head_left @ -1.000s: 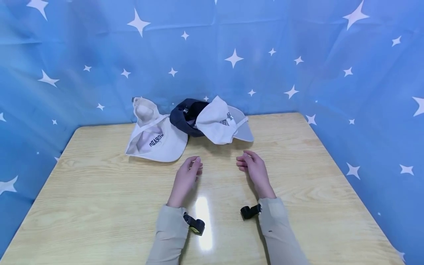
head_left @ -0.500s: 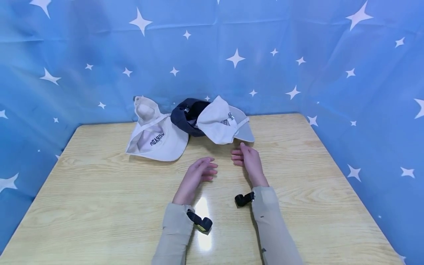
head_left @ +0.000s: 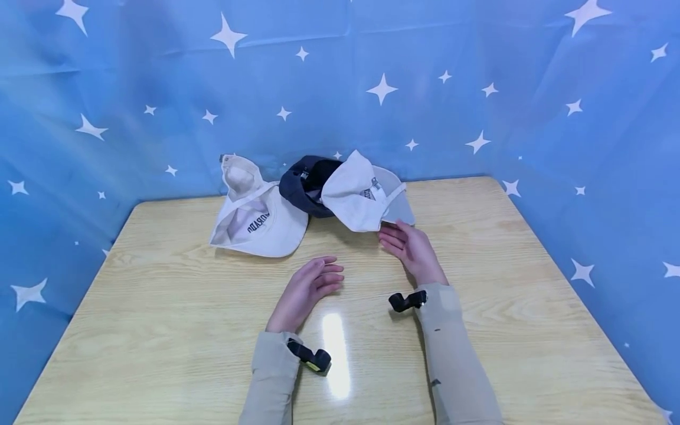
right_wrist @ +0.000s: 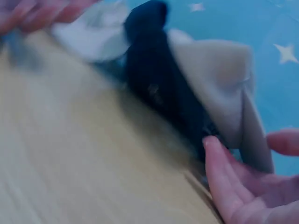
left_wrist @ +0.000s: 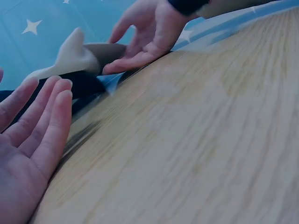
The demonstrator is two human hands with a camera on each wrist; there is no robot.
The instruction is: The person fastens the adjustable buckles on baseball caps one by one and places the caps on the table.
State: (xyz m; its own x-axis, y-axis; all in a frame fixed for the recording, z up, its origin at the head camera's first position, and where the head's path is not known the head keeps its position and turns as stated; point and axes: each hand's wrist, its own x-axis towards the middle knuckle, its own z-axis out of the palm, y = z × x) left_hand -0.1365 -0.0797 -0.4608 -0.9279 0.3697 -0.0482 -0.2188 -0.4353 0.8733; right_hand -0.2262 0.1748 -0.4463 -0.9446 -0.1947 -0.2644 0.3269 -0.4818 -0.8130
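Three baseball caps lie along the back of the table. The left one is white (head_left: 284, 227), with its inside showing dark lettering. Beside it is a navy cap (head_left: 294, 186), partly covered by another white cap (head_left: 347, 195) on the right. My right hand (head_left: 417, 251) is at that right cap's brim (right_wrist: 256, 133), fingers extended below it and thumb spread on the other side. Nearer the front, my left hand (head_left: 310, 289) hovers over the wood with relaxed fingers, holding nothing. In the left wrist view its palm (left_wrist: 23, 172) shows.
The pale wooden table (head_left: 170, 330) has rounded back corners. A blue curtain with white stars (head_left: 340, 77) stands right behind the caps and along both sides. A small black camera is strapped at each sleeve cuff.
My right hand has moved forward to the right white cap's brim. The left hand has shifted slightly right, and its fingers have spread. The caps lie as before.
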